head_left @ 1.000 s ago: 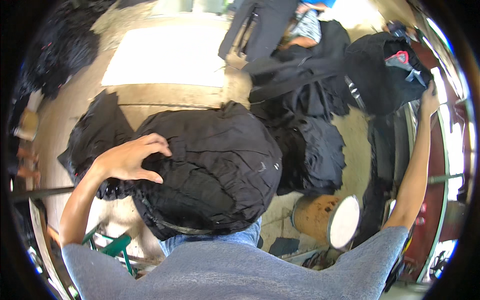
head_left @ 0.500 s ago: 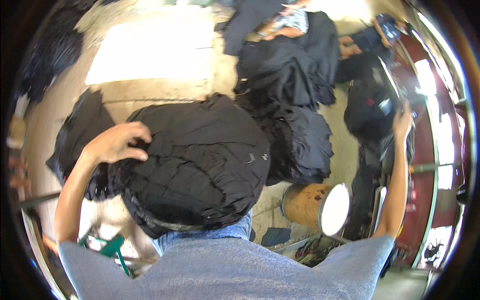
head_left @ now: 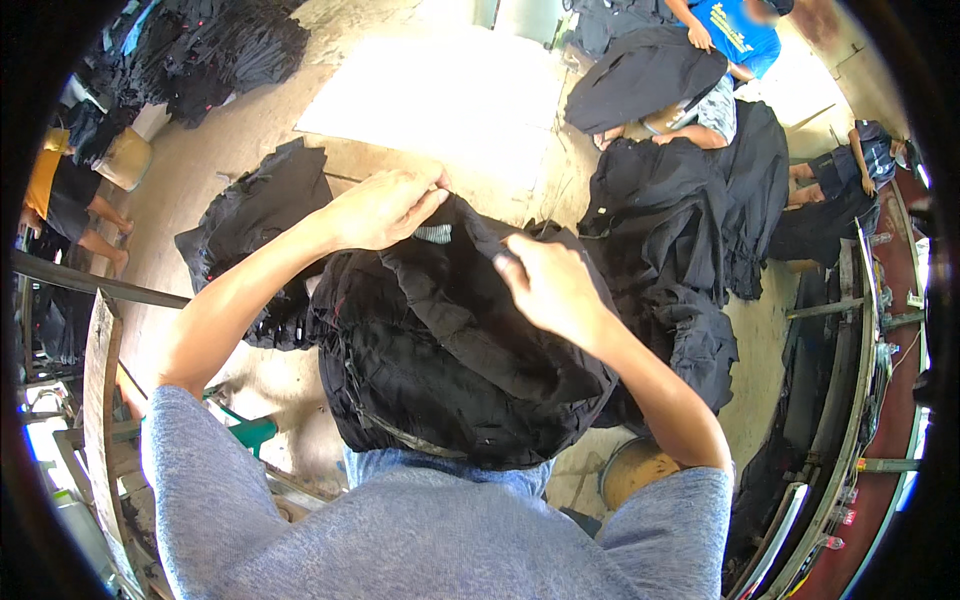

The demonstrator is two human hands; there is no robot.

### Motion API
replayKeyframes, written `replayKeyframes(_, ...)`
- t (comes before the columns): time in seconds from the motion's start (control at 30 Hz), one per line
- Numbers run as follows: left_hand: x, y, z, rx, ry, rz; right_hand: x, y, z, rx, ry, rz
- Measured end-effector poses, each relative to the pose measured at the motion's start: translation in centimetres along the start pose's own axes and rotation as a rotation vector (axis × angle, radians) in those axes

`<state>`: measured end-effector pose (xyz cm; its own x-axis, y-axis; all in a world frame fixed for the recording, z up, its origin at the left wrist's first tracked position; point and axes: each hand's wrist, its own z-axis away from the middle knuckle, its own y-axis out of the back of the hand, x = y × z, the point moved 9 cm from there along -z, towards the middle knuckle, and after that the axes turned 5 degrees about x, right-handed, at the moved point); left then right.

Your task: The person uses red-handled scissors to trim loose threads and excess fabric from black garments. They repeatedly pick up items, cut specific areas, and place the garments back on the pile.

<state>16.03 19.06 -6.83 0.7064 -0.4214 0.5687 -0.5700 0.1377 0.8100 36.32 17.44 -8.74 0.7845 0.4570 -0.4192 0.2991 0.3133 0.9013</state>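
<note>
Black garments lie in a rounded heap on my lap. Above its far side, my left hand is closed, pinching the edge of a black garment between thumb and fingers. My right hand grips the same garment a little to the right, with the fingers partly hidden behind the cloth. Between the hands the dark fabric is raised and folded, and a small striped patch shows under my left hand. I cannot make out the garment's exact kind.
More black garments lie left of my lap, with larger heaps to the right. A person in a blue shirt sits far right with black cloth. A brown drum stands beneath my right arm. Rails line the right side.
My right hand has come in from the far right to the heap on my lap and taken hold of the garment. My left hand has moved right and closed on its edge.
</note>
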Motion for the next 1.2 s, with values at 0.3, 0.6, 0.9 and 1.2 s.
replayKeyframes(0.3, -1.1, -0.5, -1.1, 0.026, -0.015, -0.350, 2.7, 11.2, -1.6, 0.459, 0.050, 0.082)
replayKeyframes(0.6, -2.1, 0.6, -1.5, 0.139, -0.091, 0.059, 3.0, 11.8, -2.3, 0.448, 0.028, 0.021)
replayKeyframes(0.9, -2.0, 0.0, -2.7, 0.028, 0.242, 0.211, 6.9, 12.0, -1.9, 0.519, -0.016, 0.023)
replayKeyframes(1.2, -0.2, -2.0, 5.4, -0.488, 0.010, 0.028, 34.8, 41.1, 13.5, 1.215, -0.350, 0.456)
